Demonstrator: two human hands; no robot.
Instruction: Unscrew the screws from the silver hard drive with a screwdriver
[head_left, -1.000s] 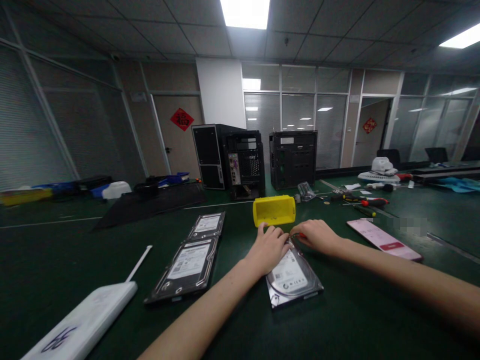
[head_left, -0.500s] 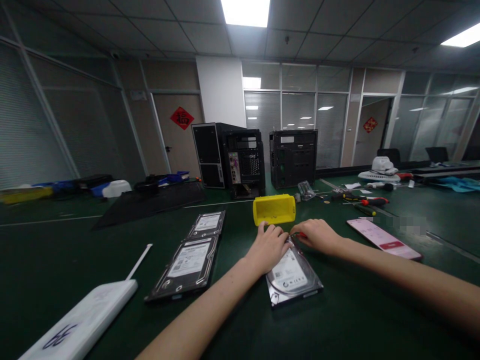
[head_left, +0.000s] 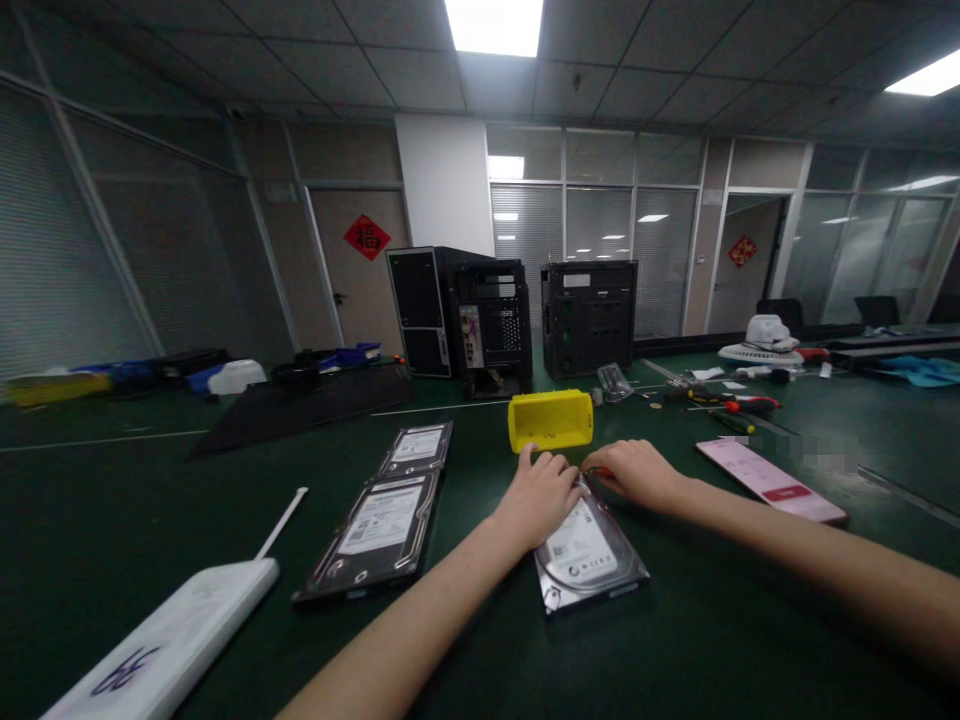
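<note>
A silver hard drive (head_left: 587,550) with a white label lies flat on the table in front of me. Across its far left part rests my left hand (head_left: 541,492), fingers bent over the edge and thumb raised, holding it. My right hand (head_left: 634,472) is closed at the drive's far edge. Between its fingers shows a bit of a small red-orange thing (head_left: 596,470), mostly hidden, so its kind is unclear. Just beyond both hands, a yellow bin (head_left: 550,420) lies with its opening towards me, a few tiny pieces inside.
Two more hard drives lie end to end at left, one nearer (head_left: 380,520), one farther (head_left: 418,445). A white power strip (head_left: 180,635) is at near left, a pink-screened phone (head_left: 769,482) at right. Behind stand computer cases (head_left: 589,318); several screwdrivers (head_left: 750,404) lie at back right.
Both hands keep almost the same place on the drive. The whole view has shifted very slightly; nothing has been picked up or let go.
</note>
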